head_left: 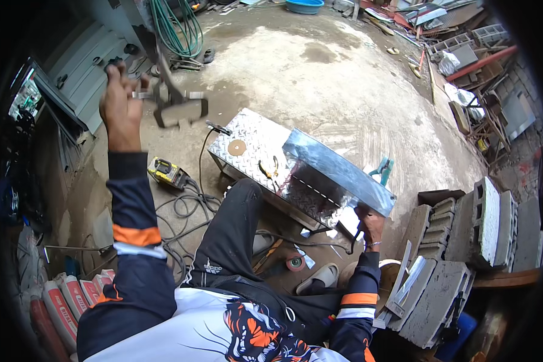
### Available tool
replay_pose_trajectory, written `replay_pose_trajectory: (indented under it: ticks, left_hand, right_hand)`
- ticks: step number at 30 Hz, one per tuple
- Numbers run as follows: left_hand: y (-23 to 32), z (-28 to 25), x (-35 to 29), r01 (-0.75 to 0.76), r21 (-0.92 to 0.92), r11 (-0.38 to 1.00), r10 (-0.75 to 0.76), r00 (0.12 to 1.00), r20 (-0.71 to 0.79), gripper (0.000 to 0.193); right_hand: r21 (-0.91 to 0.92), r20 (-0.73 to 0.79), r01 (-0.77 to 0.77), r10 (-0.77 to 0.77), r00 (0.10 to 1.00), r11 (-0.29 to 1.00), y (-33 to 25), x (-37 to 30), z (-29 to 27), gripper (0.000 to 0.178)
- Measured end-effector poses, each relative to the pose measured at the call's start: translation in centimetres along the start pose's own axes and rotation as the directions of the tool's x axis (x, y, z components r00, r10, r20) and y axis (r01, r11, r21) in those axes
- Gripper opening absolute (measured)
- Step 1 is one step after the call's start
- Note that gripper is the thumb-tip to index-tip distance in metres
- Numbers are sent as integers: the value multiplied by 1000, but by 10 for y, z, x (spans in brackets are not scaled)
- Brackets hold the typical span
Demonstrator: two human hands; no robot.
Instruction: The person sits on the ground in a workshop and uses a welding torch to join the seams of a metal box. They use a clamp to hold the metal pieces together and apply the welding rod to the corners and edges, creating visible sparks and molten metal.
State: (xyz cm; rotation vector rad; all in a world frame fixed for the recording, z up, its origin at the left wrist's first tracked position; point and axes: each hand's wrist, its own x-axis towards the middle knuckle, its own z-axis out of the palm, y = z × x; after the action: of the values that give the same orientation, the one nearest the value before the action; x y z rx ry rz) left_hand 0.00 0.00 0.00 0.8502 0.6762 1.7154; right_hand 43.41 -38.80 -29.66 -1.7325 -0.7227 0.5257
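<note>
My left hand (124,105) is raised at upper left, its fingers closed around one end of a dark, blurred bracket-like frame (174,99) close to the camera. My right hand (373,225) is at the near right corner of a bent shiny metal sheet (338,172). A black cable (320,244) runs into that hand; the fingers largely hide the dark handle there. The sheet stands on a diamond-plate metal bench (247,130). Pliers (270,172) with yellow-black handles and a brown disc (237,148) lie on its top. A teal clamp (382,171) sits at the sheet's far edge.
A black clamp (218,128) with a cable grips the bench's far-left edge. A yellow-black machine (168,173) stands left among looped cables (181,226). Concrete blocks (434,295) are stacked at right. Bags (63,308) lie lower left; a green hose (175,27) hangs behind.
</note>
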Motion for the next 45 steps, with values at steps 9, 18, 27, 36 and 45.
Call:
replay_pose_trajectory:
  ticks: [9, 18, 27, 36, 45]
  left_hand:
    - [-102, -209, -44, 567, -83, 820, -570, 794, -210, 23]
    - [-86, -170, -22, 590, -117, 799, -593, 805, 9, 26]
    - [-118, -165, -27, 611, 19, 791, -610, 786, 107, 29]
    - [-163, -220, -49, 718, -279, 638, -655, 696, 294, 35]
    - [-188, -268, -77, 875, -159, 458, -813, 484, 322, 30]
  right_hand:
    - [35, -138, 6, -1, 990, 999, 4, -21, 23, 26]
    - [325, -239, -95, 178, 955, 941, -21, -37, 32, 25]
    - [390, -195, -92, 180, 964, 916, -18, -31, 37, 30]
    - [391, -182, -80, 163, 970, 917, 3, -30, 27, 30]
    - [340, -142, -86, 142, 980, 936, 38, -32, 4, 25]
